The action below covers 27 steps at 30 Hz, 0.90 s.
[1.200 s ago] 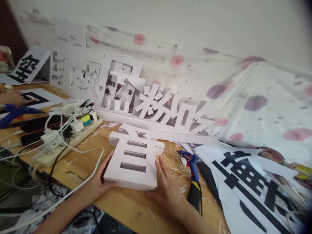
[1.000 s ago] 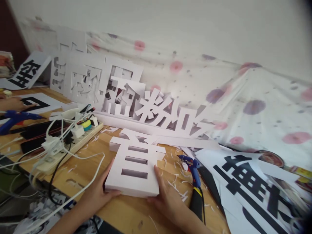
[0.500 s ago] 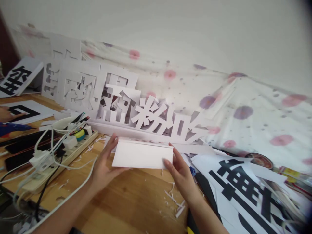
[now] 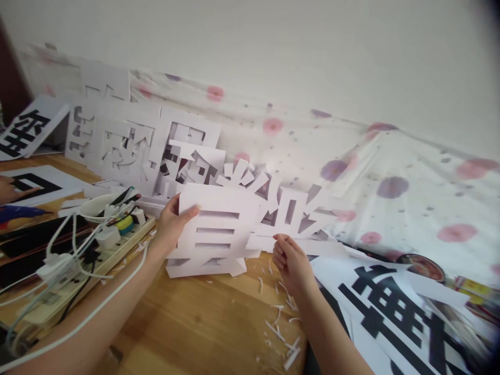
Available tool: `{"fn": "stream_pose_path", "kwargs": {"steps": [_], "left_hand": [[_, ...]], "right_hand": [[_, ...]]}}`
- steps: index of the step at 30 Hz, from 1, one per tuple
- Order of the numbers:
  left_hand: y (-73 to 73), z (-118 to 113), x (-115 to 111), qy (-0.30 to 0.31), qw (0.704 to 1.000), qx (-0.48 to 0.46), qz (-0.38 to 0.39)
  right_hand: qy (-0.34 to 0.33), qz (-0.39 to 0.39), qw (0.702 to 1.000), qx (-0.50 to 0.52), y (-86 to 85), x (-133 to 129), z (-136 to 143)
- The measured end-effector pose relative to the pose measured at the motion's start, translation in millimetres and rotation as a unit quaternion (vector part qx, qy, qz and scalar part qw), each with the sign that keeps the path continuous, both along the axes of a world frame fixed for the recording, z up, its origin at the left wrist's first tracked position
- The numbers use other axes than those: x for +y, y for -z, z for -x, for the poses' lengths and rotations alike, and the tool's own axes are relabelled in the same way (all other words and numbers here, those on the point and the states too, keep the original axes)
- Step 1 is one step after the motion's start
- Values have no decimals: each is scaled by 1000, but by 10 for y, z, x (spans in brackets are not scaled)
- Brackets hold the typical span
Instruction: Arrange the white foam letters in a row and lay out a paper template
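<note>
A white cut-out character [image 4: 216, 221] with three horizontal slots stands upright above the wooden table, its splayed lower part near the tabletop. My left hand [image 4: 172, 224] grips its left edge, thumb on the front face and fingers behind. To the right of the character, apart from it, is my right hand [image 4: 289, 260], with its fingers curled together. Whether anything small is pinched in them is hidden. Behind the held piece, other white cut-out characters [image 4: 291, 208] lean in a row, partly covered by it.
On the left lie a power strip [image 4: 113, 260] and tangled white cables [image 4: 80, 245]. Another person's hand [image 4: 11, 190] rests on a printed sheet [image 4: 58, 177]. Printed paper [image 4: 351, 312] covers the right side. Thin paper scraps [image 4: 279, 323] litter the wooden table [image 4: 195, 323].
The white piece, held flat-side up between both hands, is now upright with its slotted face showing. My right hand has let go of it, its fingers now curled. My left hand has risen slightly.
</note>
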<state>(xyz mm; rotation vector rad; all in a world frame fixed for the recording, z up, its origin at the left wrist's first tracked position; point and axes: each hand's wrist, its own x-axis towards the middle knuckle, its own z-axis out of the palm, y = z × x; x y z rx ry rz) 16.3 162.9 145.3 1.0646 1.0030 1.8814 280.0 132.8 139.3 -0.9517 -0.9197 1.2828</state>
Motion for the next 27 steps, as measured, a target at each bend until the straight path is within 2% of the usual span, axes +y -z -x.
{"fn": "stream_pose_path", "kwargs": {"steps": [3,5,8,10,11,12,13,15,16,17,19,21,23,25,27], "left_hand": [[-26,66,23,8,1000,-19,19],[-48,106,46,16,999,-26,34],[-97,170,94,25,997,-32,61],[-130,222,132,23,996,-35,76],[-144,250,152,18,996,-37,82],[-157,278,172,11,995,-39,87],[-170,303,190,2,995,-42,92],[-194,337,218,-10,994,-44,99],[-207,343,225,-13,994,-45,103],[-221,338,227,-12,993,-44,107],[-250,298,216,-1,992,-43,116],[-274,224,188,26,990,-47,130],[-284,129,154,81,983,-59,151],[-279,27,118,158,969,-68,179],[-268,-65,86,220,951,-70,205]], "right_hand": [[-87,35,991,-99,132,-22,47],[-126,31,978,-164,184,2,65],[-96,-11,968,-233,250,16,94],[-76,-58,951,-295,328,-70,120],[-89,-80,935,-334,382,-154,131],[-132,-97,913,-373,445,-260,136],[-202,-93,884,-411,511,-382,134],[-309,-44,828,-466,625,-627,99],[-350,-24,808,-474,661,-725,68],[-361,-16,801,-477,678,-794,28],[-334,-33,815,-473,656,-818,-62],[-240,-84,852,-458,584,-700,-151],[-108,-133,885,-433,503,-499,-224],[1,-159,905,-395,441,-290,-266],[46,-134,927,-346,407,-127,-271]]}}
